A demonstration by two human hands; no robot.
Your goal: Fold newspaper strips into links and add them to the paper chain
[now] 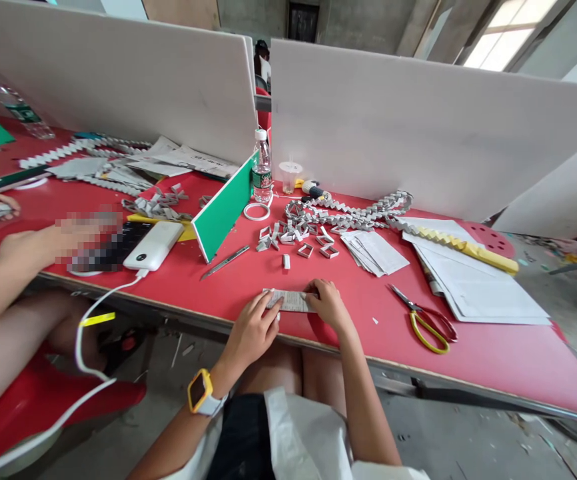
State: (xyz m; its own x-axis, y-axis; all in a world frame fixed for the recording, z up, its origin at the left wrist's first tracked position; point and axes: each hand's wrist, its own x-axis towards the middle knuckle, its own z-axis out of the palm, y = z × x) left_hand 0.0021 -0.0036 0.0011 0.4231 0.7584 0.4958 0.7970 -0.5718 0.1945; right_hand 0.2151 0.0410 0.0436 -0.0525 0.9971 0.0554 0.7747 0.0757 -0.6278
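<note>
A printed paper strip (292, 301) lies at the front edge of the red table, between my two hands. My left hand (256, 327) has its fingers bent over the strip's left end, pressing on it. At the other end, the fingers of my right hand (329, 305) are curled onto the paper. Just beyond stands a small folded paper roll (286, 261). Behind it is a pile of folded paper links (293, 233). A stack of cut paper pieces (374, 252) sits to the right of the links, and a long woven paper chain (358, 213) runs behind.
Scissors (426, 323) and white paper sheets (483, 287) lie on the right. A utility knife (225, 261), green divider (226, 210) and bottle (262, 170) stand left of centre. Further left, a co-worker's hand (88, 233) is near a phone and a white power bank (153, 247).
</note>
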